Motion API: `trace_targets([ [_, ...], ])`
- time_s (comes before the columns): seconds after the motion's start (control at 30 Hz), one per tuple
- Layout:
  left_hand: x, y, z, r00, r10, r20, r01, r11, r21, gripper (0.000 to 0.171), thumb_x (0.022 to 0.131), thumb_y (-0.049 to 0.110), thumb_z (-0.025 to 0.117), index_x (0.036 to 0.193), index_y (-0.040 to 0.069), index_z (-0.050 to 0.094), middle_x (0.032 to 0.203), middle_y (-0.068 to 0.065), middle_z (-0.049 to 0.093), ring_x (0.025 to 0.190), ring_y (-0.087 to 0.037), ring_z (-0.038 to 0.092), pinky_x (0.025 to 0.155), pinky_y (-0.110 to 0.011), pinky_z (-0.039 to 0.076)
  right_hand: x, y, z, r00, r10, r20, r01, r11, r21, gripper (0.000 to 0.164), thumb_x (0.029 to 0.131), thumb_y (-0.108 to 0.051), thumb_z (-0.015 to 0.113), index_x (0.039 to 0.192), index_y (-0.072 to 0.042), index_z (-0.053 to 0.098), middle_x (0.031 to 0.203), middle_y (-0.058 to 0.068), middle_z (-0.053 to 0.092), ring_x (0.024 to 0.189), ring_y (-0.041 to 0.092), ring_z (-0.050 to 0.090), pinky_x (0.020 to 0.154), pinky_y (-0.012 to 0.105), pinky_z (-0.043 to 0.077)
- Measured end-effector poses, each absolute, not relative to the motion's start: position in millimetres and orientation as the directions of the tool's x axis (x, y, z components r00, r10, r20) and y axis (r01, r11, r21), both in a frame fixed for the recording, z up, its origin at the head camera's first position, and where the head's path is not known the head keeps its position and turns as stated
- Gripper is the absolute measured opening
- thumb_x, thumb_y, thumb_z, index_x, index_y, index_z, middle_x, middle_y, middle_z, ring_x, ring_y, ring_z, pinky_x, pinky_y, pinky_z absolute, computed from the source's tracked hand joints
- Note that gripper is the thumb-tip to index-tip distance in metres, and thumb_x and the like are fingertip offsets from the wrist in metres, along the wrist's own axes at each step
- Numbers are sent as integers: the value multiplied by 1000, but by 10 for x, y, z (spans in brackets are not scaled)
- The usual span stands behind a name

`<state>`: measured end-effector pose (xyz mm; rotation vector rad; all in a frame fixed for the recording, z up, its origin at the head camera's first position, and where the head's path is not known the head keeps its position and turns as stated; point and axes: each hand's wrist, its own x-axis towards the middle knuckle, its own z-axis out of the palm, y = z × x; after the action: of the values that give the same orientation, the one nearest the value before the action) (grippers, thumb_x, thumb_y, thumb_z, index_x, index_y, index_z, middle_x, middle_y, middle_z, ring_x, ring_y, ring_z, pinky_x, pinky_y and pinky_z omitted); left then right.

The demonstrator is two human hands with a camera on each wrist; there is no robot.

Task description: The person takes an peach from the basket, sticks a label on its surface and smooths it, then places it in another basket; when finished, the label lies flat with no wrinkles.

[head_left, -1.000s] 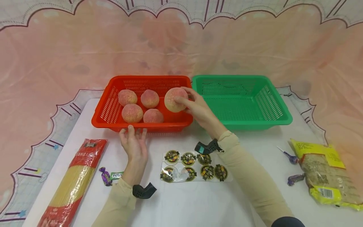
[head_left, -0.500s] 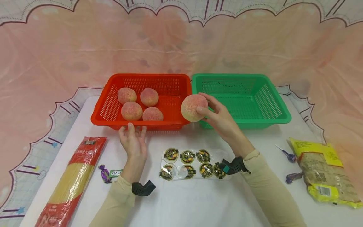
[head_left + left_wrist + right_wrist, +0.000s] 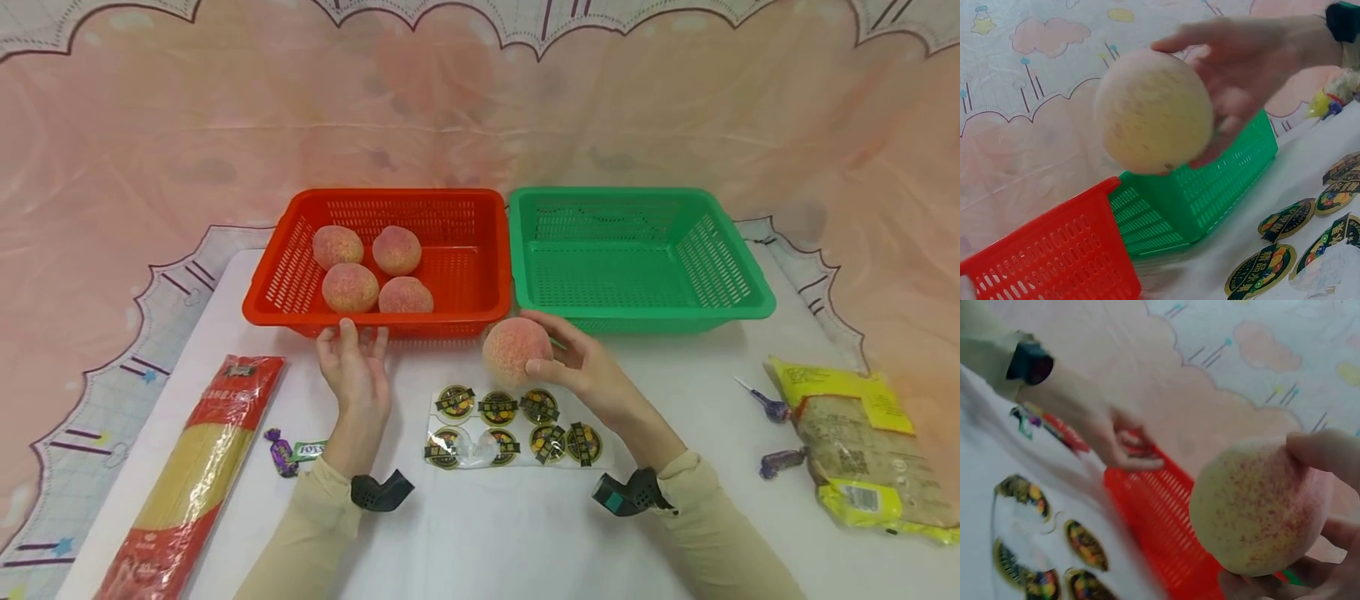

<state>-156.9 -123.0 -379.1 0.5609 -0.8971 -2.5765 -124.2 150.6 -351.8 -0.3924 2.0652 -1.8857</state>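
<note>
In the head view my right hand holds a round pink-and-yellow peach in front of the gap between the baskets, above a sheet of stickers. The thumb lies on the peach's near side and the fingers curve behind it. My left hand is palm up at the front of the red basket, its fingertips touching the wall below the rim and one fingertip against the rim. Several more peaches lie in the basket's left half. The held peach also fills the middle of the left wrist view.
A green basket stands right of the red one. At left lie a noodle pack, a purple wrapped candy and a green-and-white one. A lollipop, another purple candy and a yellow bag lie at right.
My right hand has carried the peach out of the red basket, to the right, then down and toward me in front of the baskets. My left hand stays at the red basket's front.
</note>
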Motion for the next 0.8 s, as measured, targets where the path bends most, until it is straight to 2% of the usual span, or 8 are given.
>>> trace_targets([
  [0.17, -1566, -1230, -3799, -858, -457, -236, 198, -717, 668, 41, 88, 20, 52, 124, 13, 34, 133, -8, 34, 114, -27, 44, 91, -37, 45, -1238, 1479, -3740, -893, -428, -137, 80, 150, -985, 59, 80, -27, 65, 131, -32, 37, 136, -7, 36, 124, 22, 42, 93, 42, 42],
  [0.33, -1573, -1224, -3801, -853, -463, -242, 204, -722, 662, 34, 87, 20, 54, 117, 14, 39, 132, -8, 36, 107, -24, 48, 87, -34, 48, -1265, 1420, -3766, -904, -376, -204, 141, 186, -972, 64, 79, -26, 66, 135, -26, 34, 137, 1, 36, 124, 26, 42, 93, 41, 42],
  [0.47, -1571, -1201, -3851, -862, -452, -230, 203, -723, 660, 14, 90, 16, 49, 103, 12, 43, 112, -9, 46, 94, -22, 50, 86, -32, 48, -1305, 1399, -3784, -923, -322, -211, 132, 251, -959, 65, 80, -28, 65, 135, -22, 32, 138, 7, 35, 124, 29, 40, 96, 45, 39],
  [0.57, -1545, -1169, -3907, -895, -384, -227, 94, -660, 745, 3, 90, 10, 43, 93, 12, 42, 94, -8, 49, 84, -22, 49, 80, -32, 45, -1357, 1408, -3874, -936, -279, -214, 133, 280, -951, 66, 78, -33, 66, 134, -23, 34, 136, 5, 38, 121, 27, 43, 96, 45, 39],
  [0.63, -1521, -1146, -3938, -931, -290, -221, -59, -480, 875, 6, 89, 11, 43, 94, 13, 43, 91, -6, 49, 81, -22, 49, 75, -33, 42, -1395, 1412, -3947, -943, -251, -220, 146, 281, -948, 69, 75, -38, 67, 134, -25, 34, 135, 3, 39, 120, 25, 44, 96, 43, 39],
  [0.7, -1508, -1142, -3959, -976, -135, -172, -157, -119, 980, 12, 90, 15, 46, 101, 12, 47, 95, -6, 53, 84, -21, 50, 75, -32, 43, -1428, 1407, -4007, -950, -219, -221, 152, 292, -944, 72, 73, -43, 68, 134, -26, 33, 134, 1, 39, 119, 24, 44, 96, 42, 39],
  [0.73, -1503, -1144, -3965, -989, -32, -141, -144, 99, 985, 18, 90, 18, 48, 106, 10, 49, 98, -6, 54, 86, -20, 51, 76, -32, 44, -1439, 1400, -4024, -954, -203, -220, 153, 301, -941, 73, 72, -45, 67, 134, -27, 32, 135, 0, 38, 120, 23, 43, 97, 42, 39],
  [0.8, -1488, -1158, -3961, -980, 177, -92, -1, 455, 890, 27, 88, 24, 53, 112, 10, 51, 103, -5, 55, 89, -20, 52, 79, -33, 45, -1454, 1376, -4034, -961, -179, -212, 149, 313, -938, 76, 71, -48, 67, 134, -25, 30, 135, 1, 37, 121, 23, 41, 97, 42, 38],
])
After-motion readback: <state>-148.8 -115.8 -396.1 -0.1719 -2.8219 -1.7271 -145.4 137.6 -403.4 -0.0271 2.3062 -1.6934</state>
